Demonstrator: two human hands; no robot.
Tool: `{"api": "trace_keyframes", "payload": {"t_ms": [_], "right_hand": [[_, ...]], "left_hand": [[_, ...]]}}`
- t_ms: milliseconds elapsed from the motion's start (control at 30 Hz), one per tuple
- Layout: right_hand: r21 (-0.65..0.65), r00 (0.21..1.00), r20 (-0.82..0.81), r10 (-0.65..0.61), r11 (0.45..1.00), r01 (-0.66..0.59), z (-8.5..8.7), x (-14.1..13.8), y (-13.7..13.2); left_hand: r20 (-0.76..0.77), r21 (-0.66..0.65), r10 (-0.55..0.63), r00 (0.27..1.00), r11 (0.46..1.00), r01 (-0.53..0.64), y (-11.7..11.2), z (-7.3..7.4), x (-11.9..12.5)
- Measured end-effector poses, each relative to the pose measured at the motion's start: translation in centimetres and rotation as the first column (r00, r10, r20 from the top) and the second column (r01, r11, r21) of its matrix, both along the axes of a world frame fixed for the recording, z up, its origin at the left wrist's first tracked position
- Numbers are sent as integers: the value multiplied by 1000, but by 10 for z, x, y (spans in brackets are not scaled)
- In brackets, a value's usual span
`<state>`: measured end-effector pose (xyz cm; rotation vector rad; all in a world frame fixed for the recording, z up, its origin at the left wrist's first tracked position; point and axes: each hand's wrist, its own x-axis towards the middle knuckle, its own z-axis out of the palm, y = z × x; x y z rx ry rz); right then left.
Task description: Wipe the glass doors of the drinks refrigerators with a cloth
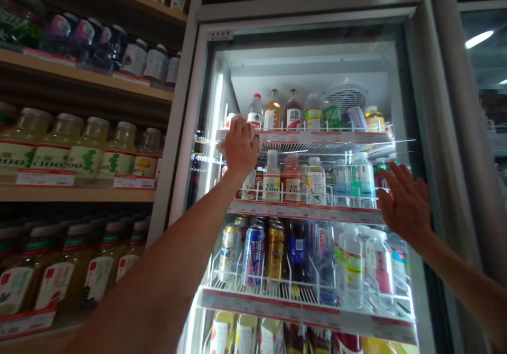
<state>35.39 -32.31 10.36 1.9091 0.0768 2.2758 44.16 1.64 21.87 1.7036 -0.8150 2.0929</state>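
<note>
My left hand (241, 147) is raised against the glass door (301, 71) of a drinks fridge, by the left end of the upper shelf. Its back faces me, the fingers lie close together and slightly bent, and what is under the palm is hidden. On the right, my right hand (406, 198) is up at the door with fingers apart and nothing in it. Behind the glass stand a red-capped bottle (255, 110), a brown bottle (293, 110), a clear bottle (317, 179), a blue can (253, 256) and a gold can (276, 251).
Wooden shelves (99, 193) on the left carry rows of juice bottles (89, 142) and dark bottles (113, 47). A grey frame post (176, 105) separates them from the fridge. Along the door's right side runs a long grey vertical bar (459, 105). Another glass door (485, 68) is beyond it.
</note>
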Motion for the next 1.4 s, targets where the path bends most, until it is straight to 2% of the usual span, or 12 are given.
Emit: {"api": "trace_keyframes", "payload": {"t_ms": [167,333,433,533,733,800,867,933,1033,1100,1267,1400], "right_hand": [[10,1000,-2,-8,1000,8,0,0,-1],[3,1000,-20,-1,1000,1,0,-1,-1],[3,1000,-19,1,1000,-1,-1,-2,0],[0,1000,-19,4,1000,-4,-1,-2,1],[19,999,-40,10,1000,-9,-1,-1,0],[22,999,-37,16,1000,-15,-1,-1,0],[21,999,-35,18,1000,-17,-1,0,0],[22,999,-38,15,1000,-14,-1,0,0],[29,999,-42,18,999,-17,-1,1,2],[30,999,-42,27,999,-25,0,1,3],[0,996,-72,53,999,-53,4,-9,-8],[13,999,-39,22,1000,-21,12,-22,-24]], "left_hand": [[95,480,29,995,875,-71,-22,-4,-5],[-42,0,28,999,1000,-28,-17,12,-6],[9,221,42,999,974,-43,-34,0,-12],[98,531,22,995,844,-71,-44,-5,-16],[-8,114,6,1000,993,-5,-51,4,-13],[42,290,-5,999,957,-8,-69,-11,-18],[117,532,-30,993,846,-37,-83,-23,-23],[136,597,-40,990,801,-50,-87,-19,-23],[44,297,-31,999,955,16,-87,6,-19],[15,163,-58,998,985,54,-95,16,-19],[122,545,-131,984,837,44,-136,4,-31],[63,340,-70,996,939,45,-157,16,-38]]}}
